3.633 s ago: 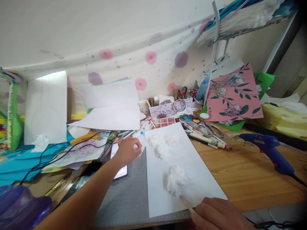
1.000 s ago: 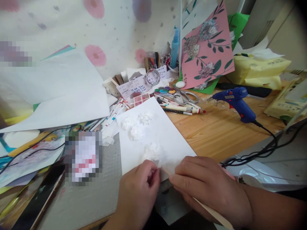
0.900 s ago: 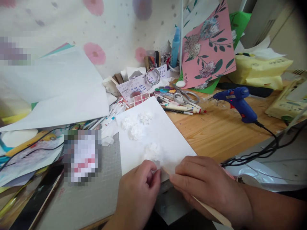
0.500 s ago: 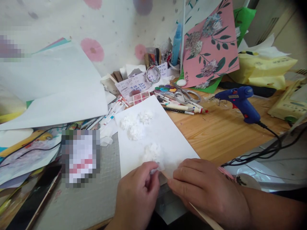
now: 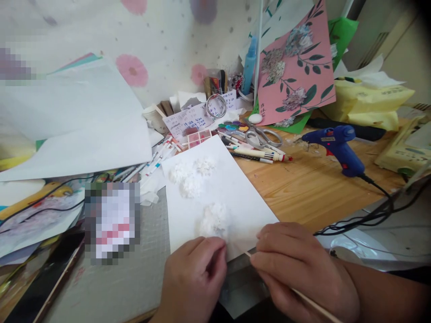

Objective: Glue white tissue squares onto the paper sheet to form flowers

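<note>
A white sheet [image 5: 242, 202] lies at the middle, bearing fluffy white clusters: a group near its far left and a bigger cluster [image 5: 213, 219] near its front edge. My left hand [image 5: 197, 273] is closed in a pinch at the front edge, just below the bigger cluster; what its fingertips hold, if anything, is hidden. My right hand [image 5: 299, 269], to the right, is closed around a thin wooden stick [image 5: 314, 306], whose tip points left past the fingers toward my left hand.
A blue glue gun [image 5: 340, 143] stands on the wooden table at right, its cord trailing down. Scissors [image 5: 262, 136], pens and a paint palette lie behind the sheet. A pink flower picture [image 5: 303, 72] leans at the back. A grey mat [image 5: 141, 251] is at left.
My right hand has moved slightly right, away from my left hand, and the stick's tip now shows. The pale scrap seen at my left fingertips is no longer visible.
</note>
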